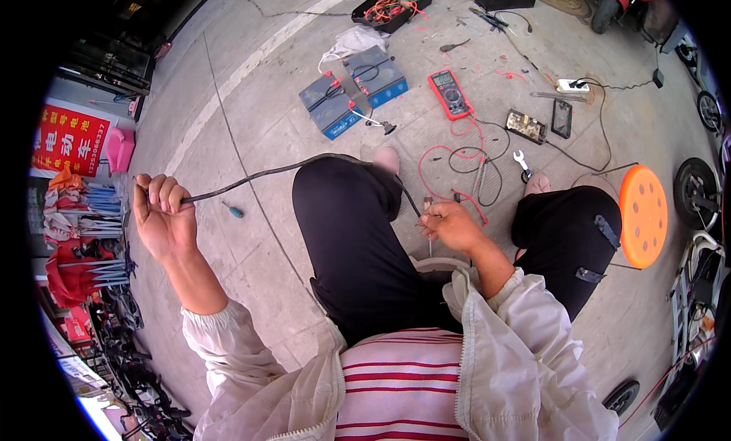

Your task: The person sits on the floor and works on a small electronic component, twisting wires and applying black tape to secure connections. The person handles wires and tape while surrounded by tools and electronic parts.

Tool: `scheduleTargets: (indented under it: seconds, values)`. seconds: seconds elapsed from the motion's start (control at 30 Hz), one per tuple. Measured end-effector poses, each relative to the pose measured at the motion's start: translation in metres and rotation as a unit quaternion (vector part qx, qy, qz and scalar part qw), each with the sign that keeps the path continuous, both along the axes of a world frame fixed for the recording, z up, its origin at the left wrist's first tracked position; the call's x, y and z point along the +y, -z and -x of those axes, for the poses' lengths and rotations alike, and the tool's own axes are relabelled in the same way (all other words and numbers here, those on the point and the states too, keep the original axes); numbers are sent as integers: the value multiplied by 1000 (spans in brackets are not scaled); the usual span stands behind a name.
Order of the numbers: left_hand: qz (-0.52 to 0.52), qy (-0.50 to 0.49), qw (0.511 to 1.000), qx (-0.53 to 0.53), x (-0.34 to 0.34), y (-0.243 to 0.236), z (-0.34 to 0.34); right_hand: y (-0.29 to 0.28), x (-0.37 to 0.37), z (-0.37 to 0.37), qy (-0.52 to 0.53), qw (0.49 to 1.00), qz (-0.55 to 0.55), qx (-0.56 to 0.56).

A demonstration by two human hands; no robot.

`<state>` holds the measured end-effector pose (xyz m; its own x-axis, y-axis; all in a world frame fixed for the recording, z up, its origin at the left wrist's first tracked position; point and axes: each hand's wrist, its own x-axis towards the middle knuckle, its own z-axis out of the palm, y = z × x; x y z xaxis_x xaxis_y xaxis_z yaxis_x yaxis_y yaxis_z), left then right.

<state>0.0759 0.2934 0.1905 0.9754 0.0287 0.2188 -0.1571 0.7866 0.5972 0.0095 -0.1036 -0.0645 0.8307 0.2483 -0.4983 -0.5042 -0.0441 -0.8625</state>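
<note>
Black cable (263, 171) stretches above the concrete floor (259, 289) between the person's hands, passing over the left knee of the dark trousers (335, 220). The left hand (164, 212), raised out to the side, has its grip closed around one end, the fingers curled against the thumb. The right hand (453, 225), low between the knees, holds the cable's other end in a narrow pinch; a thin, pale item also shows at these fingers, too small to identify.

Ahead on the floor lie two strapped blue battery blocks (324, 110) and, to their right, a red multimeter (449, 94), with its leads loosely looped below it. An exposed circuit board (525, 126) sits near a black casing (562, 119), and a metal wrench (521, 161) lies near the right foot. A small teal-handled tool (234, 211) rests to the right of the left hand, and an orange stool (643, 216) stands beside the right knee.
</note>
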Motion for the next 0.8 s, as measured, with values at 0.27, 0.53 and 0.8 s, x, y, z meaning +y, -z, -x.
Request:
scheduleTargets:
  seconds: [0.27,0.53,0.8]
  values:
    - [-48,-82,993,73,16,34,-37,-26,-25,-5,27,998,28,-44]
    - [-156,-105,934,303,27,127,-81,-101,-62,-10,80,991,-72,-81]
    - [-124,-13,937,326,9,152,-78,-116,-70,-5,125,988,-26,-85]
